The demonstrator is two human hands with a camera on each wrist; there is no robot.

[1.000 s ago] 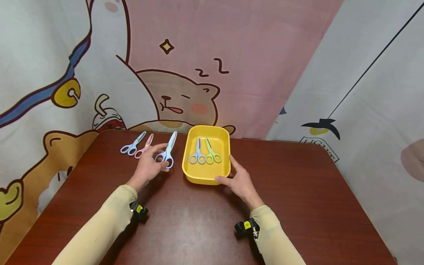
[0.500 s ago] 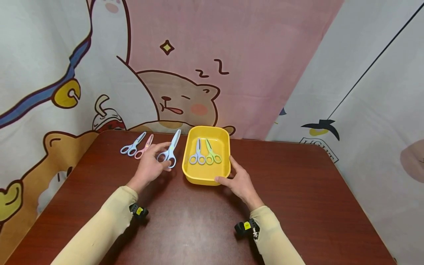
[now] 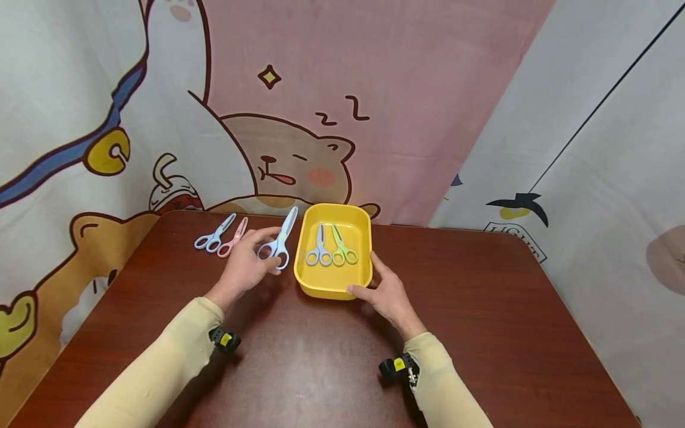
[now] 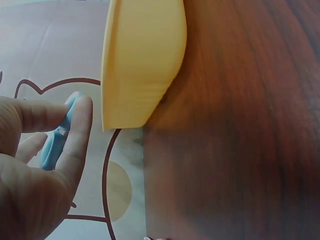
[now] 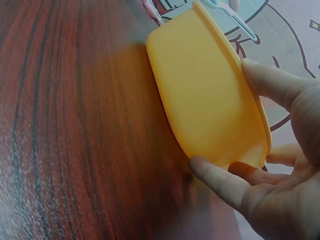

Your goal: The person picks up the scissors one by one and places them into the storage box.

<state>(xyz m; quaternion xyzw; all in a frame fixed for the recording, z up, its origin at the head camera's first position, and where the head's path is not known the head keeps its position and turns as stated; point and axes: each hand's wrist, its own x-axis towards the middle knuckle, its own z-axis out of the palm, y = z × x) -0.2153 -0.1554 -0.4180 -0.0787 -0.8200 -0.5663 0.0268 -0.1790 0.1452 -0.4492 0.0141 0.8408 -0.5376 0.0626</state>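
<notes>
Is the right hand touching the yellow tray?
Touching: the right wrist view shows the right hand with thumb and fingers against the yellow tray at its near corner.

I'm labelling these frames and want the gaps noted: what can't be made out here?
- Blue scissors, left wrist view: mostly hidden behind the left hand.
- Yellow tray interior, both wrist views: hidden by its own wall.
- Right hand palm contact, head view: hidden by the hand's back.
</notes>
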